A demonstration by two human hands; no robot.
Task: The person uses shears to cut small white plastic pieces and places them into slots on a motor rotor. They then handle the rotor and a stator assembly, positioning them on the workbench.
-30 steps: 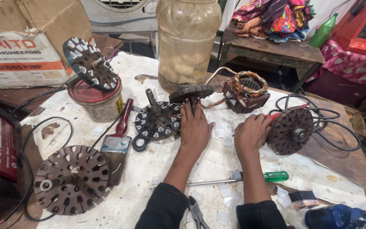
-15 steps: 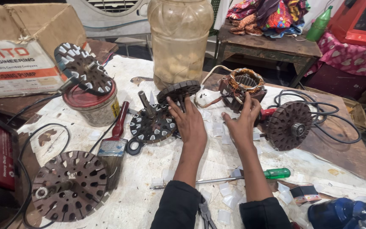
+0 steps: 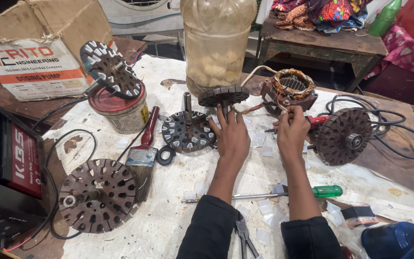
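My left hand [image 3: 232, 135] lies flat on the white-covered table [image 3: 178, 225] with its fingers spread. Its fingertips sit beside a flat slotted rotor disc [image 3: 187, 133] and just below a small upright disc [image 3: 224, 96]. My right hand [image 3: 291, 128] is curled, its fingertips pinched on thin copper wire leads [image 3: 252, 109] that run from the copper-wound stator [image 3: 289, 88]. A red-handled tool [image 3: 316, 120] lies just behind this hand.
A big plastic jar [image 3: 216, 43] stands behind the discs. More rotor discs lie at right [image 3: 343, 136], at near left [image 3: 97, 194] and on a paint tin [image 3: 120, 114]. Also here: a paintbrush [image 3: 142, 154], green screwdriver [image 3: 327, 192], pliers [image 3: 243, 235], black cable [image 3: 391, 125], cardboard box [image 3: 39, 57].
My right hand left the rotor at the right, moved toward the stator and closed on its wire leads. My left hand slid slightly forward and stayed flat.
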